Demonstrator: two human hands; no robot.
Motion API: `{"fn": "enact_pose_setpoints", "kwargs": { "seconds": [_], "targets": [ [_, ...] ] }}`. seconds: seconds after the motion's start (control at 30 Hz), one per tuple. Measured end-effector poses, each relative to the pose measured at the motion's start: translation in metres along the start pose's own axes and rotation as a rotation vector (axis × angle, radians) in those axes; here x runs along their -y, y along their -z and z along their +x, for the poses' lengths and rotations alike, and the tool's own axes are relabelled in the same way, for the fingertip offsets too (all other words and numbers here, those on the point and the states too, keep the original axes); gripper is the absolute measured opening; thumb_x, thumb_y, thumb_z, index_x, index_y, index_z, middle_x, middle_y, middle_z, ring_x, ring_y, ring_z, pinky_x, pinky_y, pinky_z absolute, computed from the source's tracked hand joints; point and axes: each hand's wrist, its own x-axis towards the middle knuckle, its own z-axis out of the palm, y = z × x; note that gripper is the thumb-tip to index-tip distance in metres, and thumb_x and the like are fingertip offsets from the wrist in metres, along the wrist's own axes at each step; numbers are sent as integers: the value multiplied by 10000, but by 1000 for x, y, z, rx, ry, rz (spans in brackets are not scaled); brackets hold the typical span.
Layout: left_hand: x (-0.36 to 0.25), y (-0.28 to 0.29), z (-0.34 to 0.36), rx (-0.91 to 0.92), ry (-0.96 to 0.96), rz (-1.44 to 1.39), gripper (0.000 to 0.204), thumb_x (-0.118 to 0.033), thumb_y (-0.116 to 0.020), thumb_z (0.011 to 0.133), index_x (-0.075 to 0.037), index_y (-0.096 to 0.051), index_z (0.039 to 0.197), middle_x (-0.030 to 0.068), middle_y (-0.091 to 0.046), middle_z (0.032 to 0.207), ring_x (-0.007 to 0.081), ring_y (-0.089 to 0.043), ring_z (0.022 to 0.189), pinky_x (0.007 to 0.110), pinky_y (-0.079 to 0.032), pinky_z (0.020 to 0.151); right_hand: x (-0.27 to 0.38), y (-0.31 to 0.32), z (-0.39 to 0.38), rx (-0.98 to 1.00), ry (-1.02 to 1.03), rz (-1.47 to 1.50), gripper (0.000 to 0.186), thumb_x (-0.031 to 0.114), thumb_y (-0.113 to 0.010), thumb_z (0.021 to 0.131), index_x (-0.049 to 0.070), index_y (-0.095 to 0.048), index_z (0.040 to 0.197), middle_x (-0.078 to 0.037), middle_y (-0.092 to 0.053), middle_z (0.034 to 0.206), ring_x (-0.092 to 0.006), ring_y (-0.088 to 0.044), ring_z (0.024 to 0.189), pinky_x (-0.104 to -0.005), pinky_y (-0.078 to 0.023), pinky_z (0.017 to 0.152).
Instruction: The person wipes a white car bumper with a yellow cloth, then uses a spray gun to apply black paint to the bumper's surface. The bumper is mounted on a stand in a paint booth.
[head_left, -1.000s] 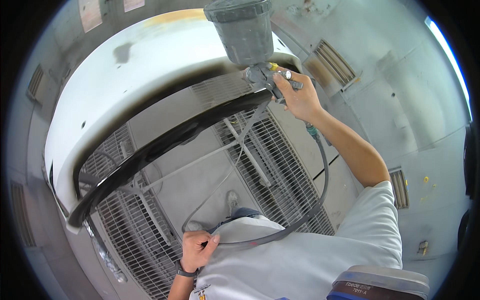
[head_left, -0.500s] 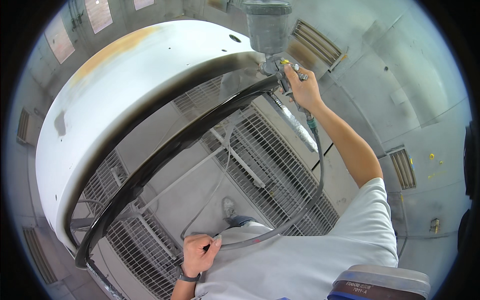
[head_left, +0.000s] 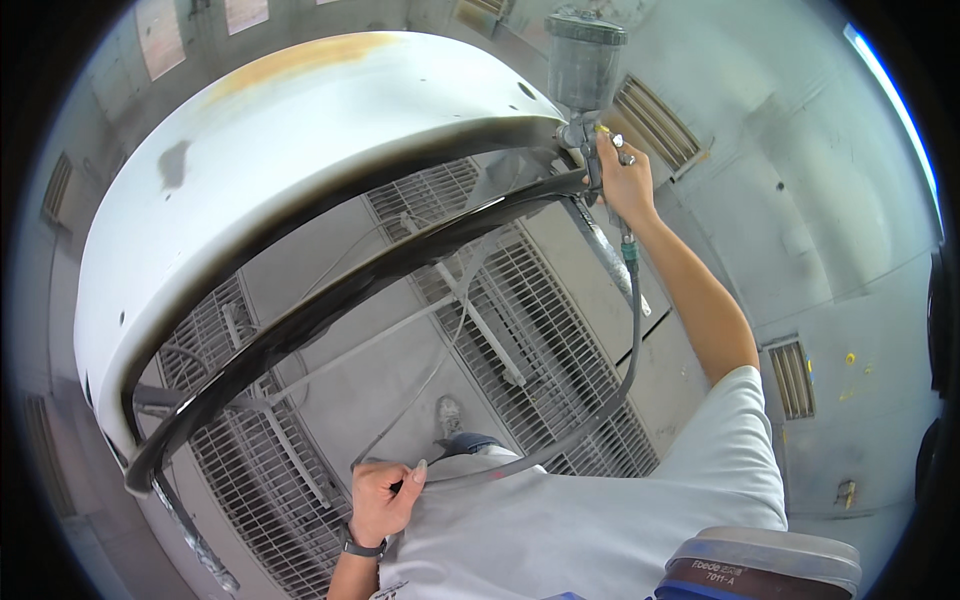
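Observation:
My right hand (head_left: pixel 625 180) is closed round a grey spray gun (head_left: pixel 582 135) with a lidded cup (head_left: pixel 585 65) on top, near the right end of a large curved white bumper (head_left: pixel 270 150), which has a yellowish patch and a grey spot. A dark curved lower strip (head_left: pixel 300 305) runs along the bumper's open inner side. A hose (head_left: pixel 625 365) hangs from the gun's handle and loops down to my left hand (head_left: pixel 382 495), which is closed on it in front of my light shirt.
Below are floor grates (head_left: pixel 545 365), a pale stand frame (head_left: pixel 350 350) and my shoe (head_left: pixel 448 415). Grey walls (head_left: pixel 840 200) carry vents (head_left: pixel 655 125) and small windows (head_left: pixel 160 45). A respirator cartridge (head_left: pixel 755 565) sits at the lower right edge.
My right hand and the spray gun have moved rightward along the bumper to its right end, with the cup farther right. My left hand still grips the hose, slightly farther left in view.

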Motion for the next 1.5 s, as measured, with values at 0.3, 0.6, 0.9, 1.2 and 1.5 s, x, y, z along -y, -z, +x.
{"fn": "enact_pose_setpoints", "kwargs": {
  "seconds": [0.3, 0.6, 0.9, 1.2, 1.5],
  "targets": [
    [41, 67, -105, -146, 40, -78, 487, -157, -731, 934, 15, -474, 558, 125, -389, 492, 243, -334, 415, 363, -265, 436, 143, -78, -153, 279, 154, 7, 532, 444, -589, 1055, 5, -629, 1355, -23, -654, 792, -95, -691, 714, -237, -505, 489],
    [75, 113, -205, -350, 97, -188, 515, -161, -717, 949, 23, -436, 557, 125, -342, 488, 224, -288, 424, 374, -257, 438, 266, -183, -282, 571, 346, 76, 470, 359, -615, 1062, 8, -631, 1374, 18, -610, 757, -55, -543, 676, -245, -454, 593],
    [102, 128, -266, -618, 193, -270, 548, -269, -665, 997, 13, -552, 540, 39, -430, 442, 122, -395, 408, 332, -281, 438, 343, -304, -361, 786, 848, -14, 397, 369, -622, 1020, 16, -728, 1167, -203, -721, 808, -302, -673, 698, -377, -535, 715],
    [109, 125, -275, -700, 189, -277, 553, -273, -661, 1003, 13, -551, 542, 24, -447, 451, 103, -398, 425, 314, -277, 448, 370, -348, -377, 890, 900, 47, 427, 415, -628, 1031, 3, -739, 1017, -67, -653, 677, -135, -563, 624, -303, -487, 643],
    [95, 121, -233, -528, 199, -281, 538, -249, -672, 1003, 19, -552, 551, 35, -466, 453, 99, -405, 430, 317, -294, 442, 326, -262, -307, 707, 487, 95, 429, 423, -641, 1023, 10, -743, 1083, -49, -671, 730, -131, -600, 642, -303, -514, 644]
  ]
}}
